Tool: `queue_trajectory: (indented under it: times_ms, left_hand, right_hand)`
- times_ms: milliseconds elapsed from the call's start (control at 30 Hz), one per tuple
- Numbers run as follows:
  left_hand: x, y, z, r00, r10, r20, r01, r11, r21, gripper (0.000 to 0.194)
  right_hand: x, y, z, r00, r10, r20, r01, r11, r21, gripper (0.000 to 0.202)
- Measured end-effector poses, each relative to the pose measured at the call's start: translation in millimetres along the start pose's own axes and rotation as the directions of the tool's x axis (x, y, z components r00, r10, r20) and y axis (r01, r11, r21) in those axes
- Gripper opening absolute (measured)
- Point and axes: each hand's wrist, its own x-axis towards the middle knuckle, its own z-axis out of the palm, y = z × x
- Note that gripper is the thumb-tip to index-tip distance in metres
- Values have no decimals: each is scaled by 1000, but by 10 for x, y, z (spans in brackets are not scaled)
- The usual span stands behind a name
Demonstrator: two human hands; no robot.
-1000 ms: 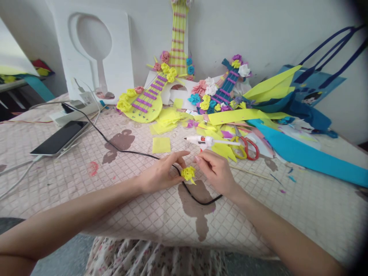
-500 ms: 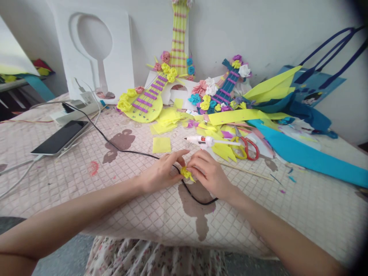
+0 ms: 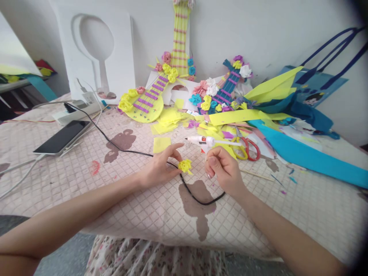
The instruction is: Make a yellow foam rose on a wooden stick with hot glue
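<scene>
My left hand (image 3: 165,165) pinches a crumpled yellow paper flower (image 3: 184,166) between thumb and fingertips, just above the tablecloth. To its right, apart from the flower, my right hand (image 3: 222,170) is closed with its fingers curled in; whatever is in them, if anything, is hidden. A black cord (image 3: 188,190) runs under both hands. Behind my right hand lies a white glue gun (image 3: 205,140), its nozzle pointing left. A square of yellow paper (image 3: 161,145) lies behind my left hand. A thin wooden stick (image 3: 257,175) extends right from behind my right hand.
Red-handled scissors (image 3: 253,148) and paper scraps lie at the back right, beside a long blue strip (image 3: 310,157). Flower-trimmed yellow (image 3: 151,99) and blue (image 3: 228,88) paper instruments stand along the wall. A phone (image 3: 61,137) and power strip (image 3: 69,114) are at left.
My right hand has let go of the yellow flower and moved right, its fingers curling closed. The flower stays in my left hand, now more fully visible.
</scene>
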Motion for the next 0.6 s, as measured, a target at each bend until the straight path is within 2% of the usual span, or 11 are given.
queue_trajectory:
  times_ms: [167,300,433,600]
  left_hand:
    - [7,-13,-7,1000,-8,-2,8,1000,-12,70]
    - [3,-21,-7,1000,8,1,-8,1000,-1,68]
    - [4,-41,-3,1000,20,-6,-20,1000,18,69]
    - [35,-75,-32,989,-25,-148,37,996,82,64]
  right_hand:
    - [-47,-7,-7,995,-82,-57,71,984,-160,22]
    - [-58,-40,-16,986,-162,25,159,911,-382,22]
    - [-58,-37,-8,969,-220,109,245,831,-500,17]
    - [-55,-13,-10,953,-266,142,300,787,-539,17]
